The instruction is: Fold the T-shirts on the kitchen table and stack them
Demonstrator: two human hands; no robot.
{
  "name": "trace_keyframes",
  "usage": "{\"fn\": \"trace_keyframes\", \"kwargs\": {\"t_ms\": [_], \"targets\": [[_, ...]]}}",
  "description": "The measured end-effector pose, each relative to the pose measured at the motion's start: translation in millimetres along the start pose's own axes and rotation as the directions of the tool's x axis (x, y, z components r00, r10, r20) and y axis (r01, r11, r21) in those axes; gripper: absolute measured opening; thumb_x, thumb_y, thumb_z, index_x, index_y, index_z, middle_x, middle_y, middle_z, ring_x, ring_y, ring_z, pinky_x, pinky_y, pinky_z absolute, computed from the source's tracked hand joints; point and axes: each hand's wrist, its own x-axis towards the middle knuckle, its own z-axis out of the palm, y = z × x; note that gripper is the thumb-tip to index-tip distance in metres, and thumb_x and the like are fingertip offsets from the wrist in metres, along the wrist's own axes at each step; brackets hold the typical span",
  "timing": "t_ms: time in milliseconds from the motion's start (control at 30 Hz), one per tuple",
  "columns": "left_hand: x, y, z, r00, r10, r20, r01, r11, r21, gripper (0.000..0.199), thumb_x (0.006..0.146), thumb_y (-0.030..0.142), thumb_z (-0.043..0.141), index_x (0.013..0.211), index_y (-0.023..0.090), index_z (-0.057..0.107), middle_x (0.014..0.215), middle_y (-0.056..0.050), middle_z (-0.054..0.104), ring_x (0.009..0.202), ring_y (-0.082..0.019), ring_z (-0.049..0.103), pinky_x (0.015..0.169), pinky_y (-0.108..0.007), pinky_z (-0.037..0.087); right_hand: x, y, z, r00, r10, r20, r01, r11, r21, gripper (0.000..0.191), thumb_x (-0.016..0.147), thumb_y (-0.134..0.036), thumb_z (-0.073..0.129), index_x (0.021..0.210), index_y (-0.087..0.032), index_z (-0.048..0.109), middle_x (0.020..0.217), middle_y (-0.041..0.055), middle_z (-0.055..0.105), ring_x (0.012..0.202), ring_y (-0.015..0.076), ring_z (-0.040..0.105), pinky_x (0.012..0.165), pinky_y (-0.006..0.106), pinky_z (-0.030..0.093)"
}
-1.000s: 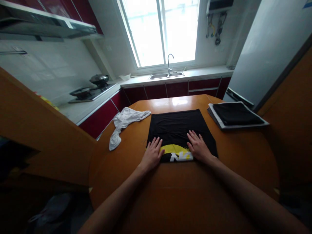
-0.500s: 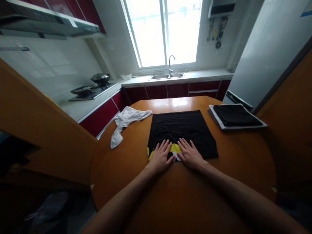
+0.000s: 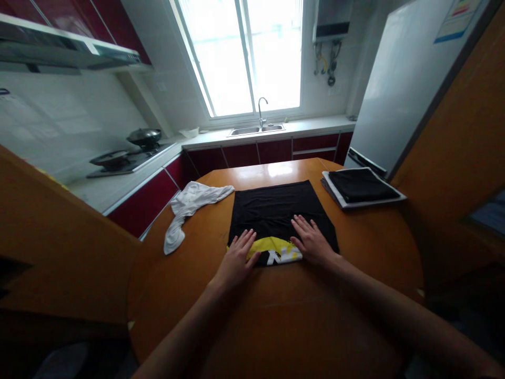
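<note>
Daylight is pouring through the kitchen window [image 3: 276,58] beyond the hands and glinting on the far end of the wooden table [image 3: 379,242]. From the head camera, a black printed garment [image 3: 276,205] is lying spread on that table, directly beneath both hands and reaching away from them. The left hand [image 3: 235,260] is resting over its near left corner; the right hand [image 3: 314,245] is resting inward of its right edge. Both are lying open, palms down, fingers extended, gripping nothing and only touching the cloth.

Compared with half a second ago, the hands are sitting farther apart, and the yellow-and-white print [image 3: 270,243] is showing between them rather than hiding mostly beneath them. That parting is suggesting an outward smoothing stroke; slight creases are still running ahead of the fingertips. Beyond the left hand, leftward, a crumpled white garment [image 3: 193,197] is lying untouched; beyond the right hand, rightward, a folded clothes stack [image 3: 361,184] is sitting apart.
</note>
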Motion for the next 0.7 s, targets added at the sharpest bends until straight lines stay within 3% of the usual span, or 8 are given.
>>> {"fn": "trace_keyframes", "kwargs": {"t_ms": [133,233,333,433,533,700], "targets": [[-16,-28,-2.0,0.994,-0.095,0.055,0.091,0.994,0.067,0.062,0.103,0.049,0.039,0.155,0.016,0.035,0.162,-0.015,0.031,0.152,-0.03,0.023,0.12,-0.056,0.025,-17,45,-1,0.992,0.128,-0.003,-0.128,0.99,-0.056,0.062,0.102,-0.047,0.032,0.157,-0.017,0.033,0.164,0.0133,0.027,0.153,0.0276,0.02,0.122,0.057,0.015],[-25,-38,-1.4,0.99,-0.096,0.101,0.092,0.995,0.044,0.063,0.103,0.049,0.039,0.156,0.016,0.033,0.163,-0.016,0.028,0.152,-0.031,0.022,0.119,-0.059,0.026,-23,60,-1,0.993,0.11,-0.034,-0.112,0.993,-0.042,0.062,0.103,-0.049,0.033,0.156,-0.019,0.035,0.163,0.0132,0.029,0.152,0.0275,0.022,0.121,0.058,0.017],[-33,-43,-11.7,0.999,-0.002,0.034,0.002,1.0,-0.02,0.06,0.101,0.046,0.046,0.156,0.021,0.036,0.162,-0.013,0.033,0.151,-0.03,0.026,0.119,-0.055,0.03,-26,64,-11,0.989,0.045,-0.141,-0.046,0.999,0.001,0.057,0.103,-0.047,0.036,0.152,-0.021,0.042,0.161,0.0113,0.035,0.152,0.0273,0.024,0.121,0.058,0.019],[-43,-48,-29.5,0.992,0.128,-0.008,-0.129,0.99,-0.058,0.046,0.098,0.038,0.056,0.143,0.027,0.055,0.152,-0.01,0.048,0.142,-0.029,0.043,0.115,-0.048,0.041,-38,70,-24,0.981,-0.022,-0.195,0.031,0.999,0.044,0.047,0.1,-0.045,0.046,0.139,-0.023,0.058,0.153,0.0115,0.048,0.145,0.0291,0.036,0.118,0.054,0.031],[-53,-52,-44.7,0.975,0.222,0.024,-0.22,0.974,-0.053,0.032,0.096,0.028,0.06,0.128,0.03,0.066,0.132,-0.008,0.062,0.122,-0.023,0.06,0.104,-0.04,0.052,-59,78,-35,0.984,-0.097,-0.148,0.107,0.992,0.061,0.036,0.095,-0.04,0.056,0.125,-0.025,0.068,0.136,0.0121,0.06,0.128,0.0287,0.053,0.108,0.049,0.044],[-54,-42,-56.7,0.943,0.302,0.141,-0.304,0.953,-0.007,0.034,0.096,0.013,0.055,0.124,0.028,0.066,0.119,-0.006,0.066,0.109,-0.019,0.064,0.096,-0.033,0.056,-84,86,-44,0.98,-0.194,-0.036,0.194,0.981,-0.014,0.032,0.089,-0.028,0.063,0.12,-0.026,0.071,0.119,0.011,0.065,0.112,0.0277,0.06,0.098,0.046,0.05]]}}
